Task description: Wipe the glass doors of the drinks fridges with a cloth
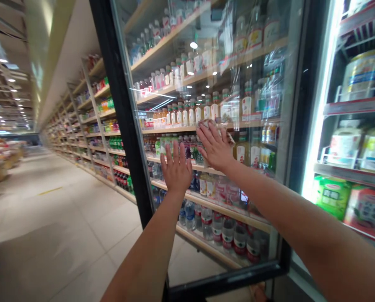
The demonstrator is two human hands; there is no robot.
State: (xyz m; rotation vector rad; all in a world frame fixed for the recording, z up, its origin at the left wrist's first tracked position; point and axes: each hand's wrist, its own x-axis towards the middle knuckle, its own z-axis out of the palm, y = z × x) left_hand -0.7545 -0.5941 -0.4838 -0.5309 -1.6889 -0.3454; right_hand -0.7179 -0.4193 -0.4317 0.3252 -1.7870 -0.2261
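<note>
A glass door point(262, 235) in a black frame stands swung open before me, and bottles on shelves show through it. My right hand point(215, 144) presses a crumpled whitish-brown cloth point(228, 135) to the middle of the pane, its fingers laid over the cloth. Lower and to the left, my left hand point(176, 167) is raised with its palm toward the glass and its fingers stretched apart, holding nothing. It appears to rest against the pane. Part of the cloth is hidden under my right hand.
To the right is a lit cooler with jars point(346, 140), a green package point(332, 195) and a red package point(368, 209). Long store shelves point(97, 113) run back on the left beside a tiled floor point(80, 226). Displays point(1, 157) stand at the far left.
</note>
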